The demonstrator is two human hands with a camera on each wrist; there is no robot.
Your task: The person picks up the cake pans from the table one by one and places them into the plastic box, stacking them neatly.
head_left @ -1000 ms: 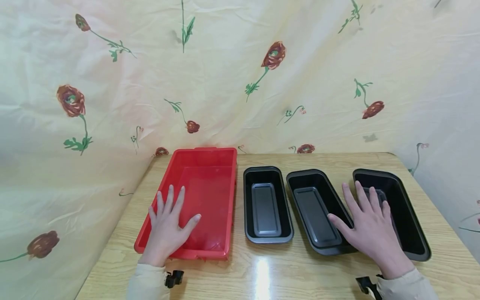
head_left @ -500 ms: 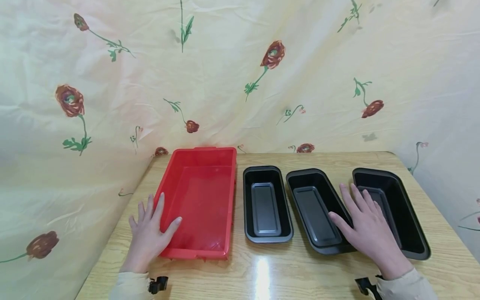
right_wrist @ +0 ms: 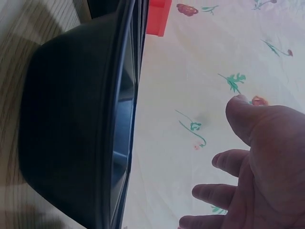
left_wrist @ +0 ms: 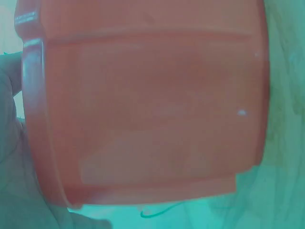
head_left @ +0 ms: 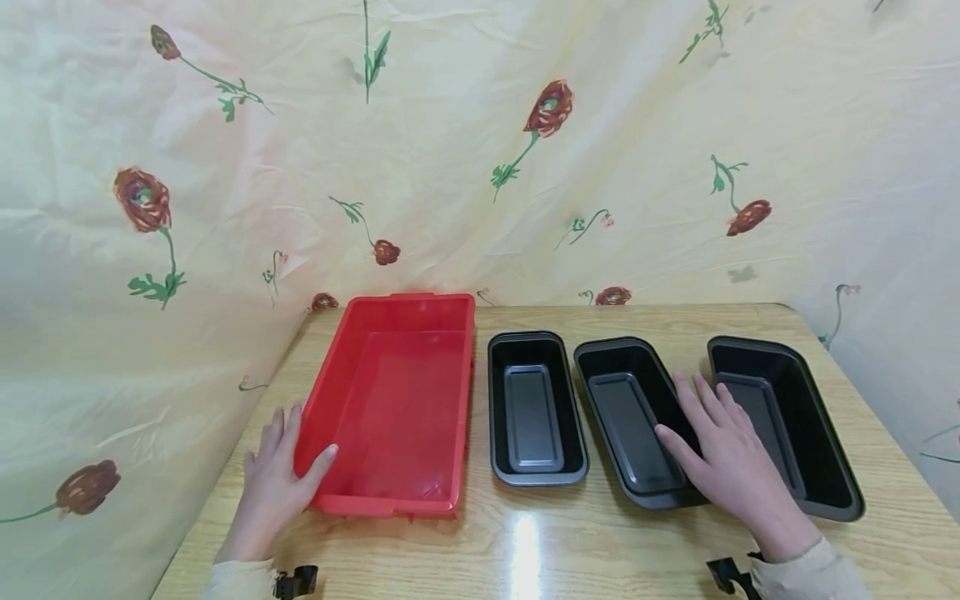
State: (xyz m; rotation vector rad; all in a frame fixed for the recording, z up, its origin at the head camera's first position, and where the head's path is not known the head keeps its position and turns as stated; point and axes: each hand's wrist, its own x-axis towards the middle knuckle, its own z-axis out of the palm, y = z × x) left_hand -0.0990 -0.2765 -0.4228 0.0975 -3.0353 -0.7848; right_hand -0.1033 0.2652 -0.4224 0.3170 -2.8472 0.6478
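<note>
With fingers (head_left: 692, 407) straight and gripping nothing, on left hand (head_left: 273, 479) at tray (head_left: 408, 408) and right hand (head_left: 731, 462) over pans (head_left: 630, 425), seemingly set out but unfilled.

Tray (head_left: 408, 400): red, rectangular, upright, at the thumb side of the left hand (head_left: 272, 485). Middle pan (head_left: 630, 425): black, upright, askew, partly hidden by the right hand (head_left: 729, 465). Right pan (head_left: 813, 425): matching, upright, askew, at that hand's little-finger side.

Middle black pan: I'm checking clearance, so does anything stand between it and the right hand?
Nothing visible does: in the head view, the right hand overlaps the middle pan along its right side.
</note>
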